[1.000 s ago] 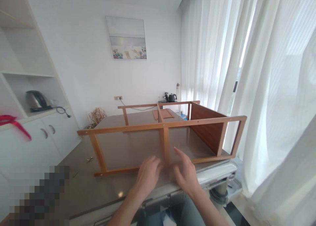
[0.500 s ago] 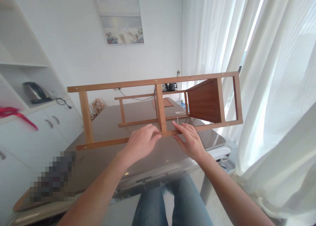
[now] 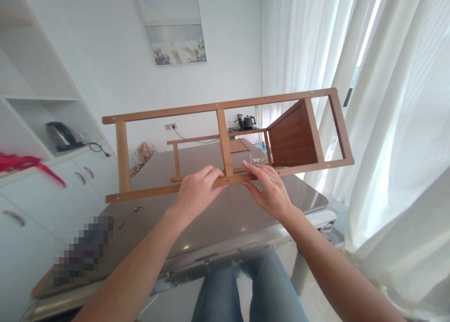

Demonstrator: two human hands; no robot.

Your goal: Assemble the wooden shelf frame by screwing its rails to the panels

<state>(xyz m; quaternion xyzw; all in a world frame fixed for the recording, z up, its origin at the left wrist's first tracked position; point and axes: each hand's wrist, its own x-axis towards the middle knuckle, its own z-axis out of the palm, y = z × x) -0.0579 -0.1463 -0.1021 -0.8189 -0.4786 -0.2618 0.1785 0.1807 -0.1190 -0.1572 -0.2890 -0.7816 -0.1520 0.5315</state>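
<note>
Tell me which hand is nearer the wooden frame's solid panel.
Right. The right hand holds the lower rail just short of the panel; the left hand holds it farther away, beyond the middle crossbar.

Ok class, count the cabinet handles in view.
3: side by side below the kettle, the left handle and right handle; the third handle nearer, by the picture's left edge. Others may be hidden.
</note>
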